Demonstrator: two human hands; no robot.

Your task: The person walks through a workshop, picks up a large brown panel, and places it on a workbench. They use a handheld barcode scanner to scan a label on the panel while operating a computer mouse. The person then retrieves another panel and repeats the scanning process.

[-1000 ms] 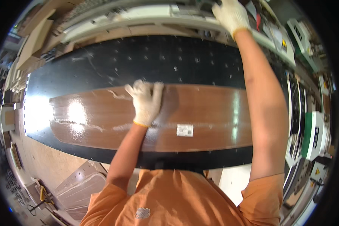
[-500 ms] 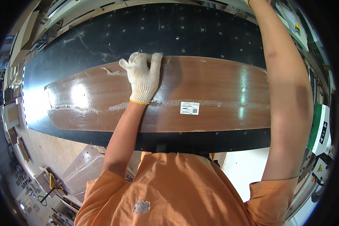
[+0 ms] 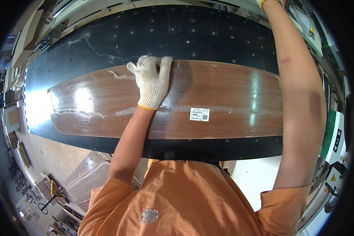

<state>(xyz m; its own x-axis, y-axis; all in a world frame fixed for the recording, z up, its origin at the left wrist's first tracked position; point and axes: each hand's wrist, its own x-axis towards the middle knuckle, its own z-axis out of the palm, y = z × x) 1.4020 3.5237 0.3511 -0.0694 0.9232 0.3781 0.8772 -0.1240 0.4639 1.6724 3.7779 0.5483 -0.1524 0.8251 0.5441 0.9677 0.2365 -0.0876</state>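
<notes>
A long wood-grain panel (image 3: 216,86), brown and covered in shiny clear film, lies on a black table top (image 3: 157,39) dotted with small round holes. My left hand (image 3: 151,78), in a white knit glove with a yellow cuff edge, rests on the panel at its far edge. The fingers and thumb are apart, with the fingertips bent at that edge. A white printed label (image 3: 199,114) sticks to the panel to the right of this hand. My right arm stretches far forward; only the gloved edge of my right hand (image 3: 272,3) shows at the top rim, its fingers hidden.
A green and white machine housing (image 3: 333,135) stands at the right, with rails beyond. Film-wrapped boards (image 3: 88,177) lean at the lower left, near a yellow pallet jack (image 3: 56,189). A loose, crumpled strip of film (image 3: 118,74) lies at the panel's far edge.
The whole view has shifted slightly, with the table and panel a little lower and to the right. My left hand stays on the same part of the panel; slightly more of the right glove shows.
</notes>
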